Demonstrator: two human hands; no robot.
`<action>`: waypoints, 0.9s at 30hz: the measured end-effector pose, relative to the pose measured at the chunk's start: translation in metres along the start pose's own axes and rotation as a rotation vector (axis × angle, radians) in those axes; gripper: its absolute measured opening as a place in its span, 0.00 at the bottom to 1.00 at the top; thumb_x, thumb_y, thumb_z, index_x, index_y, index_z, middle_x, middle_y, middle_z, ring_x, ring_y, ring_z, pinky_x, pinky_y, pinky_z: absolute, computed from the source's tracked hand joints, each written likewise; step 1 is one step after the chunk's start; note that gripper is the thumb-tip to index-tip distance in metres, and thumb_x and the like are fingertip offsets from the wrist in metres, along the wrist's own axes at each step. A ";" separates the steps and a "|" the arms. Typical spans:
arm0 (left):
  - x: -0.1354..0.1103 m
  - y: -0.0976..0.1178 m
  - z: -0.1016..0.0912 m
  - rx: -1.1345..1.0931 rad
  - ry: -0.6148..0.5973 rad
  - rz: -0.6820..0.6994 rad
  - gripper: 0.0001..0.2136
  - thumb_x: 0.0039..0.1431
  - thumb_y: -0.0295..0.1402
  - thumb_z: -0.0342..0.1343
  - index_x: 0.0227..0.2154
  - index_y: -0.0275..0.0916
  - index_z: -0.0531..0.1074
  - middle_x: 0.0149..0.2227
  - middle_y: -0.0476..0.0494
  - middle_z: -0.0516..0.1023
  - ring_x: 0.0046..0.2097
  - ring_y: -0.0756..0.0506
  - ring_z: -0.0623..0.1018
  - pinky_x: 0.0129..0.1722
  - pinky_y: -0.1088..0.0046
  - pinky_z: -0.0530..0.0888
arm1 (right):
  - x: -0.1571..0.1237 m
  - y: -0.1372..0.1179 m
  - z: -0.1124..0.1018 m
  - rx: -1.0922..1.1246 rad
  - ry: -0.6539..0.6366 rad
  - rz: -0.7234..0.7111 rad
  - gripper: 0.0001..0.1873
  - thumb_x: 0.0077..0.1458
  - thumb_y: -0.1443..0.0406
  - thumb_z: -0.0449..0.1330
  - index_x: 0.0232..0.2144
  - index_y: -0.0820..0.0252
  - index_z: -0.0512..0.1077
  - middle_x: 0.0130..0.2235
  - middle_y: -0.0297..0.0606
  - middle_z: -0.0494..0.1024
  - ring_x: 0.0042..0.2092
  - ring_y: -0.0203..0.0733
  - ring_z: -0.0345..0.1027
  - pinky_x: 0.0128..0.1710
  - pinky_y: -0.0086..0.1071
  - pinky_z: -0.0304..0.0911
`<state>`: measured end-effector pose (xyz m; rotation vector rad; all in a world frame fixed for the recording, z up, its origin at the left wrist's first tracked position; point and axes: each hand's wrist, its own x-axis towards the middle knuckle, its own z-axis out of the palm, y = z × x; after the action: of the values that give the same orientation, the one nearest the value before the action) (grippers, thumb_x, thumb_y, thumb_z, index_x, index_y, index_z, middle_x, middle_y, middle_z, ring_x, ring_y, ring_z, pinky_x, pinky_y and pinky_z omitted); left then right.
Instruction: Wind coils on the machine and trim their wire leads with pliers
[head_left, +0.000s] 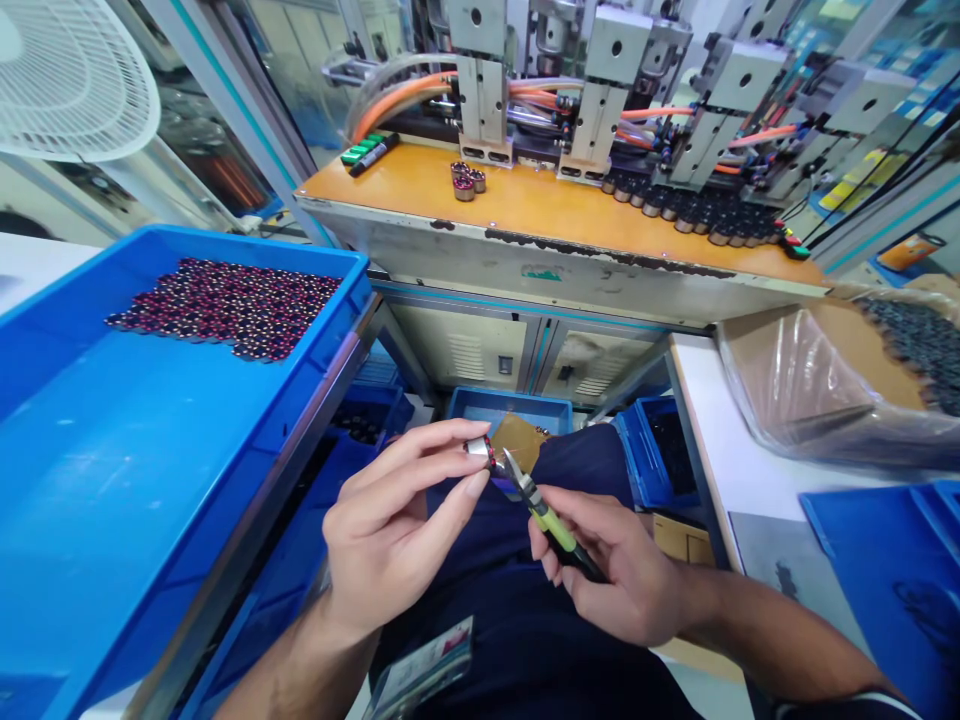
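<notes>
Between the thumb and fingers of my left hand is a small round motor part, silvery on its side with red and black at the end facing right. My right hand is closed around a pair of cutting pliers with green and black handles. The pliers' jaws point up and left, close beside the red end of the part. Whether the jaws touch it I cannot tell. Both hands are above my lap.
On the left, a blue tray holds many similar red-and-black parts. Ahead, an orange-topped bench carries a few loose parts, green-and-black markers and a row of dark parts under a machine. A plastic-lined box stands right.
</notes>
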<state>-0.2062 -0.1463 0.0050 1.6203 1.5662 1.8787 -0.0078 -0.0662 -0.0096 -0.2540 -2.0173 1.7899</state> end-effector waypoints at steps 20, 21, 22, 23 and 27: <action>0.000 -0.014 0.001 -0.224 0.004 0.034 0.27 0.45 0.13 0.65 0.42 0.44 0.63 0.42 0.44 0.80 0.44 0.42 0.82 0.43 0.61 0.82 | -0.009 -0.024 -0.009 0.032 0.015 0.115 0.42 0.48 0.79 0.53 0.63 0.47 0.58 0.42 0.37 0.71 0.38 0.34 0.68 0.40 0.32 0.68; -0.001 -0.014 0.001 -0.219 0.007 0.039 0.27 0.44 0.12 0.64 0.43 0.44 0.63 0.42 0.44 0.80 0.44 0.42 0.82 0.44 0.60 0.82 | -0.009 -0.025 -0.009 0.017 0.006 0.098 0.43 0.47 0.79 0.53 0.63 0.46 0.58 0.43 0.38 0.71 0.40 0.36 0.69 0.43 0.35 0.69; -0.002 -0.013 0.001 -0.214 0.011 0.042 0.28 0.44 0.11 0.64 0.43 0.43 0.63 0.42 0.44 0.81 0.44 0.42 0.82 0.45 0.59 0.81 | -0.009 -0.026 -0.009 0.004 -0.001 0.086 0.43 0.47 0.79 0.54 0.64 0.47 0.58 0.44 0.39 0.71 0.42 0.38 0.69 0.45 0.37 0.69; -0.002 -0.013 0.001 -0.210 0.016 0.043 0.28 0.43 0.10 0.64 0.44 0.43 0.64 0.42 0.44 0.81 0.44 0.42 0.82 0.46 0.59 0.81 | -0.008 -0.027 -0.009 -0.003 -0.007 0.079 0.43 0.46 0.79 0.54 0.64 0.48 0.58 0.45 0.40 0.72 0.43 0.39 0.70 0.46 0.38 0.69; -0.005 -0.011 0.002 -0.200 0.019 0.048 0.29 0.43 0.09 0.63 0.45 0.42 0.65 0.43 0.44 0.81 0.44 0.42 0.82 0.45 0.61 0.82 | -0.007 -0.028 -0.007 -0.006 -0.030 0.080 0.42 0.46 0.78 0.54 0.64 0.51 0.58 0.45 0.41 0.72 0.44 0.40 0.69 0.47 0.39 0.70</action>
<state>-0.2075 -0.1444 -0.0067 1.5704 1.3083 2.0080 0.0054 -0.0667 0.0171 -0.3159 -2.0612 1.8465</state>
